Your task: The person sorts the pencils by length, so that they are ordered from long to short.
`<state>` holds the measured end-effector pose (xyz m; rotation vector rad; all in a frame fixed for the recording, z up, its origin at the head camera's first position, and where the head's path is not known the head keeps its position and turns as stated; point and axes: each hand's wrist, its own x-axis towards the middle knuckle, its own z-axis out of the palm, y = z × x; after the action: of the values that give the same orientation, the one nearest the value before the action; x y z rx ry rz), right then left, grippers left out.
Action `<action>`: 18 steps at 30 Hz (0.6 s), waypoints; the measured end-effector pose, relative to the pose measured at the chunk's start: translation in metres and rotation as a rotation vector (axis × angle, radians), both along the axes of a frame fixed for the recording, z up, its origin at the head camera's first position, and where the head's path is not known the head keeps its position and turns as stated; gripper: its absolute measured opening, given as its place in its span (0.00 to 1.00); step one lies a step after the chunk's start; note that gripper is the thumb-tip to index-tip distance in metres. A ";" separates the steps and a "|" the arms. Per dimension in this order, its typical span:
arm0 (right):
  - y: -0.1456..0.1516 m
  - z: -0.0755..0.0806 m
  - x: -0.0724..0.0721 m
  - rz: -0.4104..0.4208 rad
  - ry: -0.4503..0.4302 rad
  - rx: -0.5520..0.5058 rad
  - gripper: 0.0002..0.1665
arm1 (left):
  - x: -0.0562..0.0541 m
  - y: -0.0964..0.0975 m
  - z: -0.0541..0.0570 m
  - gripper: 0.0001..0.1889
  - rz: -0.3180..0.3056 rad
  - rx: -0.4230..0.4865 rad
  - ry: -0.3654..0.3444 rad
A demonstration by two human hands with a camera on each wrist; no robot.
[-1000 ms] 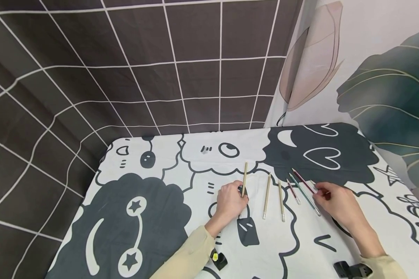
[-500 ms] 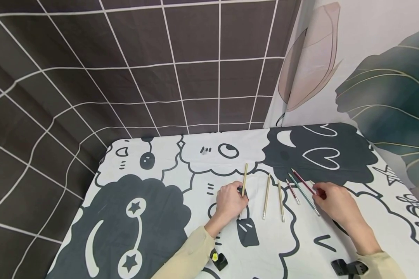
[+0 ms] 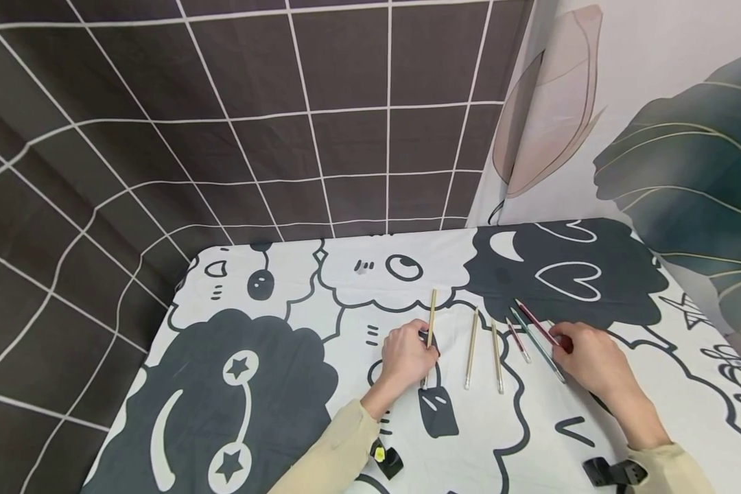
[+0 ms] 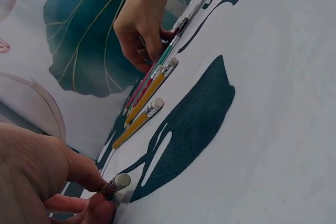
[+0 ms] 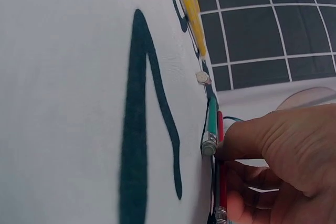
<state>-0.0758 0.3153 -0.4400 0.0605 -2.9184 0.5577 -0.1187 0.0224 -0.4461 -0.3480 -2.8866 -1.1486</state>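
Note:
My left hand (image 3: 404,353) pinches a yellow pencil (image 3: 432,317) between thumb and fingers; its eraser end (image 4: 122,181) pokes out in the left wrist view. To its right lie two more yellow pencils (image 3: 472,350) (image 3: 497,357), roughly parallel and apart. Beyond them is a short red pencil (image 3: 518,339), then a green pencil (image 3: 538,344) lying aslant. My right hand (image 3: 595,357) pinches a dark red pencil (image 3: 534,320) close beside the green one; in the right wrist view the red pencil (image 5: 222,182) runs along the fingers. A small pale tip shows behind that hand, its kind unclear.
A black-and-white cartoon cloth (image 3: 272,412) covers the table. A dark gridded curtain (image 3: 346,137) hangs at the back, and a leaf-patterned curtain (image 3: 691,171) at the right. Black wrist cameras (image 3: 387,461) sit on both forearms.
The right forearm has shifted slightly left while its fingers stay at the dark red pencil. The left hand and the other pencils look unchanged.

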 end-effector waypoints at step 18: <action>0.001 0.003 0.006 0.017 0.047 -0.072 0.13 | 0.004 -0.003 0.004 0.17 0.038 0.091 -0.018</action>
<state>-0.0702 0.3161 -0.4366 0.0874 -2.8520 0.6547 -0.1147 0.0190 -0.4426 -0.2802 -2.8304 -1.2780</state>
